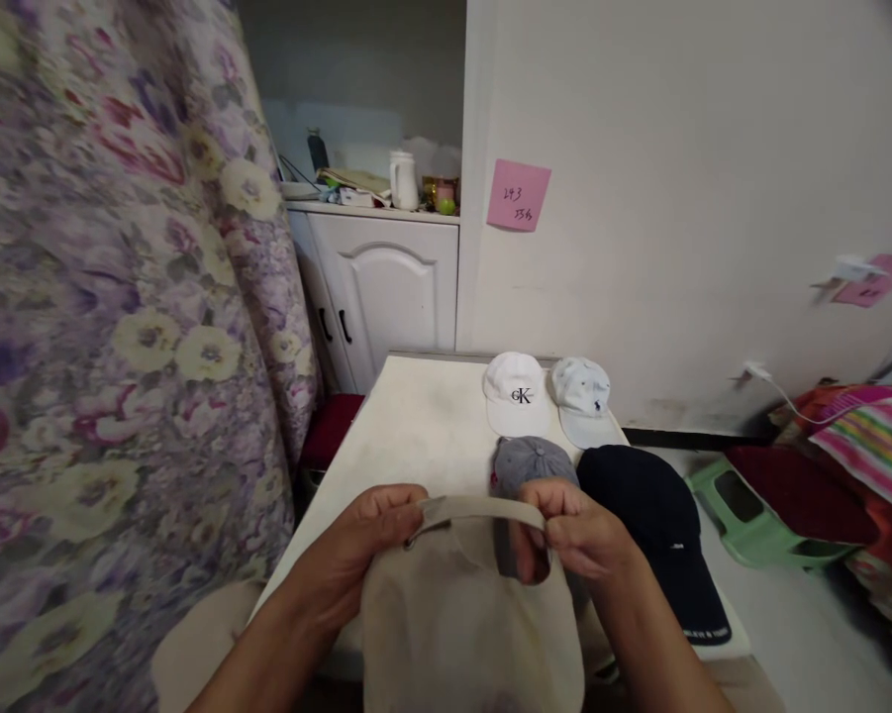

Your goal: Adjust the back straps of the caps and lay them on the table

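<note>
A beige baseball cap [467, 624] is held up close to me, its back strap [486, 507] uppermost and the crown hanging below. My left hand [378, 530] pinches the strap's left end, by the buckle. At the other end, my right hand [575, 530] grips the strap beside the back opening. Just beyond lies a grey cap [535, 463], partly hidden by my right hand. A navy cap [645, 515] rests to the right of it. Farther back on the table are a white cap with black letters [515, 391] and a pale cap with a small dark emblem [583, 396].
The cream-topped table [416, 416] stands against the wall. A floral curtain [134, 327] hangs at left, with another beige item [200, 639] low beside it. A green stool [772, 505] is at right. Behind, a white cabinet [393, 287] has a shelf bearing a white jug [403, 180].
</note>
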### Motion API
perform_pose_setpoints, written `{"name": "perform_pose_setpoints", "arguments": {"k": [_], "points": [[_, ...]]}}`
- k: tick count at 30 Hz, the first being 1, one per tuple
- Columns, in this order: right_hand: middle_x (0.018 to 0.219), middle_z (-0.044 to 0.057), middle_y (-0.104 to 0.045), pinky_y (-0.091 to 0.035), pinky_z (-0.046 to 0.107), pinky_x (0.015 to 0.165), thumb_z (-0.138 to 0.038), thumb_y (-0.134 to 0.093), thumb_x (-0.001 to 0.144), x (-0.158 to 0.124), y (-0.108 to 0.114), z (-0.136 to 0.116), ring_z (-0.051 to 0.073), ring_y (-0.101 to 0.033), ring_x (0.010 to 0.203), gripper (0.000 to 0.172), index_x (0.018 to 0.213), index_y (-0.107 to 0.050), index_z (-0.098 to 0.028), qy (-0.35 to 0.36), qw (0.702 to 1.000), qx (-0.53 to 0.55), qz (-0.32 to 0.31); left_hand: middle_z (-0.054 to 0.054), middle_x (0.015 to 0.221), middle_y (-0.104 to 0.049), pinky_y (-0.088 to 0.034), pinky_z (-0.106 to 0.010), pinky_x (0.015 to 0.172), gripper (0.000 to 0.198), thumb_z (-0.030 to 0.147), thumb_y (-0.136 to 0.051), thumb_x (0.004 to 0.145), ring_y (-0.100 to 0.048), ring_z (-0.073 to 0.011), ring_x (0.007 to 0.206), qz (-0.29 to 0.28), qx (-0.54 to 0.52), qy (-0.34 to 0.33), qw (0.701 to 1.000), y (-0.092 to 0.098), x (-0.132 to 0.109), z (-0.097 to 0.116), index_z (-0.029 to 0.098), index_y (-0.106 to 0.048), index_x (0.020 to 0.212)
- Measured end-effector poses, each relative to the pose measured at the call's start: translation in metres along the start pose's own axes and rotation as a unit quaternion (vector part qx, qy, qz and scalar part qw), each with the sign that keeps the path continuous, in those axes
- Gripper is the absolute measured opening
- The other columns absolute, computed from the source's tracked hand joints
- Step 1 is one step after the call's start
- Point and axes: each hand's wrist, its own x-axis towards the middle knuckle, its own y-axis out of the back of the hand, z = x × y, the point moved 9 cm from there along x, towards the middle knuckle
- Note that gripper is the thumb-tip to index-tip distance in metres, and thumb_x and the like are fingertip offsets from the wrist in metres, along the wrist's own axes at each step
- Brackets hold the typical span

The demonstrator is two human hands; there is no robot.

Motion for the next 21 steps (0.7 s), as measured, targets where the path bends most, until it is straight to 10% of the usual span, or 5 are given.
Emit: {"name": "perform_pose_setpoints", "arguments": {"k": [9, 21], "points": [[0.071, 0.004, -0.07, -0.042, 0.017, 0.048, -0.036, -0.083, 0.071, 0.016, 0.01, 0.005, 0.009, -0.059, 0.051, 0.034, 0.075, -0.055, -0.016, 0.021, 0.994, 0.103, 0.043, -0.007, 0.072, -0.07, -0.048, -0.017, 0.056, 0.036, 0.038, -0.087, 0.067, -0.063, -0.0107, 0.06, -0.097, -0.022, 0.063, 0.993, -0.009, 0.0, -0.009, 0.007, -0.074, 0.077], [0.061, 0.003, -0.07, -0.049, 0.02, 0.047, -0.045, -0.094, 0.046, 0.036, 0.016, 0.062, 0.012, -0.062, 0.049, 0.047, 0.064, -0.063, -0.014, -0.048, 0.988, 0.117, -0.092, -0.006, 0.067, -0.075, -0.053, -0.018, 0.055, 0.032, 0.034, -0.089, 0.063, -0.068, -0.0132, 0.056, -0.112, -0.108, 0.026, 0.987, 0.023, 0.02, -0.022, 0.008, -0.075, 0.077]]}}
